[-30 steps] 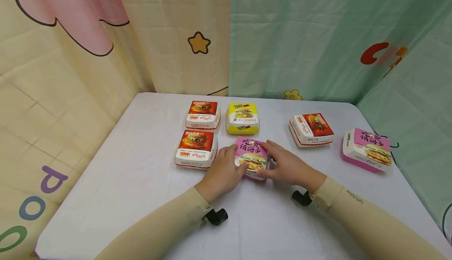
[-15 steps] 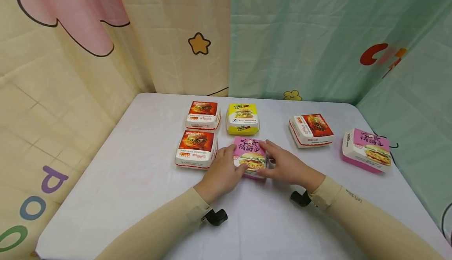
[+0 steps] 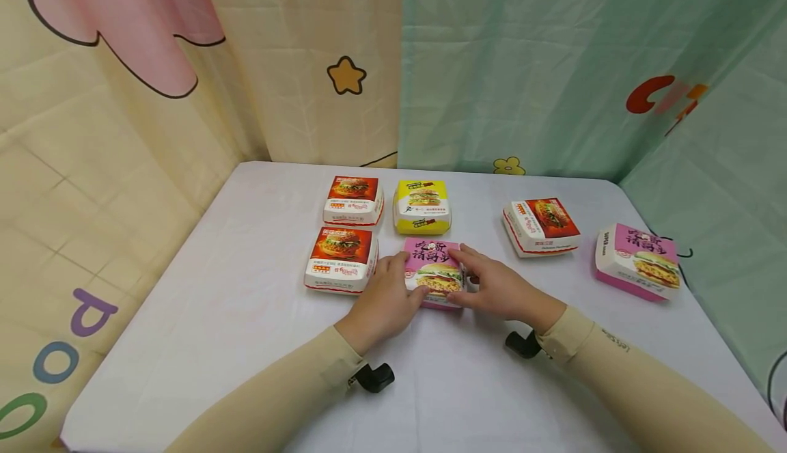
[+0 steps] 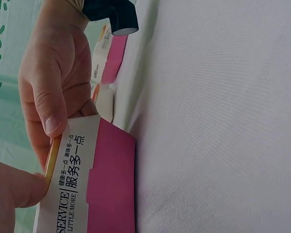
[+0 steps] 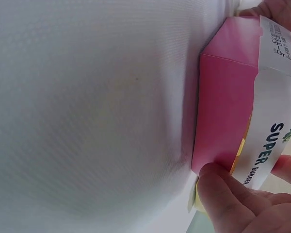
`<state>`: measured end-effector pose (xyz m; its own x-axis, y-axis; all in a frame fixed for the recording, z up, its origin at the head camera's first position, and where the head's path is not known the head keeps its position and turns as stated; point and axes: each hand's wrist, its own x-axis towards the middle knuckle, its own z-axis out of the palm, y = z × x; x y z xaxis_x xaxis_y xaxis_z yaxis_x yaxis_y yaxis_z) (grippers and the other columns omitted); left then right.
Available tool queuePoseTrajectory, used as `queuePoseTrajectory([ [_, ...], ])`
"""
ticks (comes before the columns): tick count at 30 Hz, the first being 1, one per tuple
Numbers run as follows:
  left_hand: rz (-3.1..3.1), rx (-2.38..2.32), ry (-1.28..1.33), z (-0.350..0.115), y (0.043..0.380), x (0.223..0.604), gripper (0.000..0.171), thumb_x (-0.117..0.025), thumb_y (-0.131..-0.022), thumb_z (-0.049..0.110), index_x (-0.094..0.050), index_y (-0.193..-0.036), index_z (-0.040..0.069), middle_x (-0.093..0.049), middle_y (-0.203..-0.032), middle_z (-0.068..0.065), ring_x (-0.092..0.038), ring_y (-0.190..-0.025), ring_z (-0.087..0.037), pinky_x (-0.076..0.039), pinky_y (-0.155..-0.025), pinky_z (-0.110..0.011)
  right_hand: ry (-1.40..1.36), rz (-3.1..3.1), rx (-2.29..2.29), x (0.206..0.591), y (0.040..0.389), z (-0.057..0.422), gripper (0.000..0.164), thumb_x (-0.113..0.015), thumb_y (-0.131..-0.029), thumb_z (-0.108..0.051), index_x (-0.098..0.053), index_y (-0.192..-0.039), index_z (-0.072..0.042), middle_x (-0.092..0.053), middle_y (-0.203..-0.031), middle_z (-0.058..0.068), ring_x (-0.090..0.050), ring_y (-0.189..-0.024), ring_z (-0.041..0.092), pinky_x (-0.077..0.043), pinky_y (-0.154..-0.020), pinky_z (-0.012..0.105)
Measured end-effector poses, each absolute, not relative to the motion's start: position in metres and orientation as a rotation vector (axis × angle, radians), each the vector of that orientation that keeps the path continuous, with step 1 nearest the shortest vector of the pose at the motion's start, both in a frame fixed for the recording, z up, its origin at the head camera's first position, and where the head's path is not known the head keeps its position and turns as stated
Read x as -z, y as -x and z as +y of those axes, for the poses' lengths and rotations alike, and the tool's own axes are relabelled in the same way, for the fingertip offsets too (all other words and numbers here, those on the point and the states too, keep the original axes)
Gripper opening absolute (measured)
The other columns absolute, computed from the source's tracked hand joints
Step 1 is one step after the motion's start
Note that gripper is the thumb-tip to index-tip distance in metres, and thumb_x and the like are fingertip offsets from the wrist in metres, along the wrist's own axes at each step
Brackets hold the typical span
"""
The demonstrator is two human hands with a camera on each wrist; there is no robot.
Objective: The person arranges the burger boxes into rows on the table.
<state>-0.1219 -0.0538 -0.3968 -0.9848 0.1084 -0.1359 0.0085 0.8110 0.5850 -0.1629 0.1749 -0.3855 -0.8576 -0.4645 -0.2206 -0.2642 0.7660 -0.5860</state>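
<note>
The left hand [image 3: 384,299] and right hand [image 3: 499,287], part-curled, grip the central pink box [image 3: 435,272] at the yellow box's [image 3: 422,208] 6 o'clock, apparently aligning it; next probably calls for gentle release.

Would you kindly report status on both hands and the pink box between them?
Left hand, right hand: gripping pink box, either side. Box on tabletop. Yellow box just beyond; red-topped box beside left hand.

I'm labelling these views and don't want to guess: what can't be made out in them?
Head: much of the left side of the held pink box, hidden by the left hand.
Left wrist: one end of that box, cut off by the bottom edge.
All views: its contents, if any, hidden by the box itself.
Head: fine print on the yellow box, too small.
</note>
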Motion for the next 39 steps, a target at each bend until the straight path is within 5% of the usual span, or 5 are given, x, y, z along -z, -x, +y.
queuePoseTrajectory([
  [17, 2.821, -0.933, -0.075, -0.0538, 0.1228, 0.396, 0.078, -0.064, -0.103, 0.047, -0.03, -0.164, 0.012, -0.038, -0.161, -0.021, -0.047, -0.145, -0.036, -0.041, -0.12, -0.056, 0.569, 2.6, 0.787, 0.3855, 0.1657, 0.1763, 0.089, -0.077, -0.094, -0.05, -0.034, -0.166, -0.023, -0.025, -0.175, 0.013, -0.061, -0.135, 0.039, -0.051, -0.111, 0.056],
  [39, 2.817, -0.954, -0.065, -0.0538, 0.1228, 0.3964, 0.08, -0.066, -0.102, 0.046, -0.029, -0.164, 0.012, -0.038, -0.16, -0.02, -0.045, -0.146, -0.034, -0.042, -0.12, -0.055, 0.624, 2.611, 0.799, 0.3844, 0.1652, 0.1771, 0.081, -0.076, -0.097, -0.044, -0.039, -0.164, -0.02, -0.045, -0.166, 0.013, -0.066, -0.128, 0.034, -0.054, -0.107, 0.055],
])
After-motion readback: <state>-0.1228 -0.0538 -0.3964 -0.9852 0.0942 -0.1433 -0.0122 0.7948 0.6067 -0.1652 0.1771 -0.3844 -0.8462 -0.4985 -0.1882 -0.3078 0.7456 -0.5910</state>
